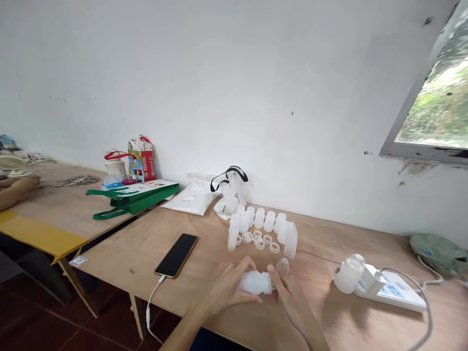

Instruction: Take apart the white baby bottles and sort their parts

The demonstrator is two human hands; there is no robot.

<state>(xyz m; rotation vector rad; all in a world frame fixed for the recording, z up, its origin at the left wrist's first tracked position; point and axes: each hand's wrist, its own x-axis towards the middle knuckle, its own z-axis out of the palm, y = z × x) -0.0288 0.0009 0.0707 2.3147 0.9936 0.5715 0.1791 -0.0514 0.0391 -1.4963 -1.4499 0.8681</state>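
Near the table's front edge, my left hand (232,287) is wrapped round a frosted white baby bottle (256,282), which lies on its side with its neck to the right. My right hand (287,292) is closed at the neck end, thumb and fingers on a small clear part at the mouth, mostly covered by the fingers. A clear domed cap (282,266) sits just beyond the right fingers. Farther back, several frosted bottles (269,222) stand in an arc around loose collar rings (259,241). Stacked clear caps (290,240) stand at the arc's right end.
A charging phone (176,256) lies to the left. At right are another capped bottle (349,274), a white power strip (395,290) with cables and a green cloth item (438,253). White bags (193,195) rest by the wall. Another person's hand (25,184) is far left.
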